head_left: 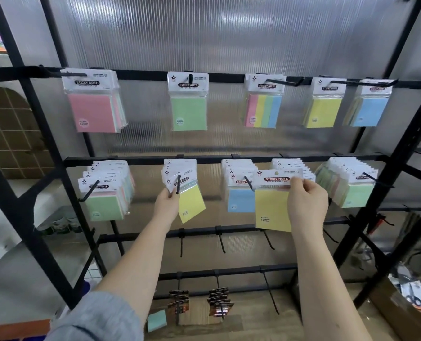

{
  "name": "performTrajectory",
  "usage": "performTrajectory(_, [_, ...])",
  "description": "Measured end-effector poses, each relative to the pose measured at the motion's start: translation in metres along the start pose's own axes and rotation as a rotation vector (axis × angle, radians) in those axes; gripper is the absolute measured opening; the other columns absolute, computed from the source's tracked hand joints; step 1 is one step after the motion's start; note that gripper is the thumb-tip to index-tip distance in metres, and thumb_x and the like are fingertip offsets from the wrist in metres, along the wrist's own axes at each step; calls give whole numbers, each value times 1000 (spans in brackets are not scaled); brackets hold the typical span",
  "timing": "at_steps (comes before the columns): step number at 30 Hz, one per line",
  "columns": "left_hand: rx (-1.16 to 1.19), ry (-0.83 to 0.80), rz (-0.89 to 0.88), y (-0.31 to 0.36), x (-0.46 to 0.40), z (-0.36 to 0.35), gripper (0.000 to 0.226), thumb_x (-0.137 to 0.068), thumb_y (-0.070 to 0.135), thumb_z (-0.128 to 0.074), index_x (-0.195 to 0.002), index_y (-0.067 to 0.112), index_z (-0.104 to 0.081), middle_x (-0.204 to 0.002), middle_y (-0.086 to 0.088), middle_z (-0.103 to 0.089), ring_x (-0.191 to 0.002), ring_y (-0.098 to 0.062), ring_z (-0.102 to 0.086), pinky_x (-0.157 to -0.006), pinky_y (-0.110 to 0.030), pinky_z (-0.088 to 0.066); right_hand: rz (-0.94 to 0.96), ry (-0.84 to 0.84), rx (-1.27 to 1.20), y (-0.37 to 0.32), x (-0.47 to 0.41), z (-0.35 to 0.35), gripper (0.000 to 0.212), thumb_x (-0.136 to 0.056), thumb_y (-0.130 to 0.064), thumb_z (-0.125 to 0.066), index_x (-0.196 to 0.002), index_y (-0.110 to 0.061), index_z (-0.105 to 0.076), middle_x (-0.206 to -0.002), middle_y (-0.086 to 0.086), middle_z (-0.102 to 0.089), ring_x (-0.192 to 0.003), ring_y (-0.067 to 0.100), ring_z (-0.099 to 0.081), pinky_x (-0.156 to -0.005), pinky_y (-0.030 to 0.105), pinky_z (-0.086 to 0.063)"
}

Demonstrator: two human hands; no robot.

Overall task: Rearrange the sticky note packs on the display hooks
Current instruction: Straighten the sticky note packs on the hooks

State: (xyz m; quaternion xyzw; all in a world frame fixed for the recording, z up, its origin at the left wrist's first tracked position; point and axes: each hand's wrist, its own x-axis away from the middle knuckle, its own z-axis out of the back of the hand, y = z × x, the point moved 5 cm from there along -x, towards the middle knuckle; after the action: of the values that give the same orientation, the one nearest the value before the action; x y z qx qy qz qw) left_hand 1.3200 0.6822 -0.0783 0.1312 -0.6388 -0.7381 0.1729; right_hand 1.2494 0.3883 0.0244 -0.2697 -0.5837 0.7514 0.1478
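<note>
My right hand (306,204) pinches the white header of a loose yellow sticky note pack (272,209), held off any hook in front of the middle rail. My left hand (166,205) grips a tilted yellow pack (192,204) that hangs at the tip of the second hook (178,184) on that rail. A blue pack (240,200) hangs on the third hook, just left of the loose pack. A green stack (103,207) fills the first hook and another green stack (354,194) the fifth. The top rail carries pink (92,113), green (188,114), striped (263,110), yellow (322,112) and blue (369,112) packs.
Bare black hooks (220,239) jut from the third rail below my hands. Small dark carded items (220,303) hang on the lowest rail. A single teal pad (156,321) lies low by my left sleeve. A cardboard box (406,306) with clutter sits at bottom right.
</note>
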Motion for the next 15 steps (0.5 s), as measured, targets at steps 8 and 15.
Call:
performTrajectory(8, [-63,213,-82,9,24,13,29,-101,27,-32,-86,11,-51,-73,2,-48,-67,-16,-42,-54,-28,-31,35,41,-22,-7,8,6,43,-92,-21,-43,-56,-20,-20,-46,-7,-19,-42,10,-20,-50,30,-15])
performTrajectory(15, [-131,282,-206,20,59,29,40,-100,24,-35,-61,16,-29,-57,3,-35,-54,-14,-31,-50,-31,-22,159,109,14,-9,29,22,45,-97,-27,-44,-57,-17,-25,-52,-6,-26,-45,9,-25,-44,20,-21])
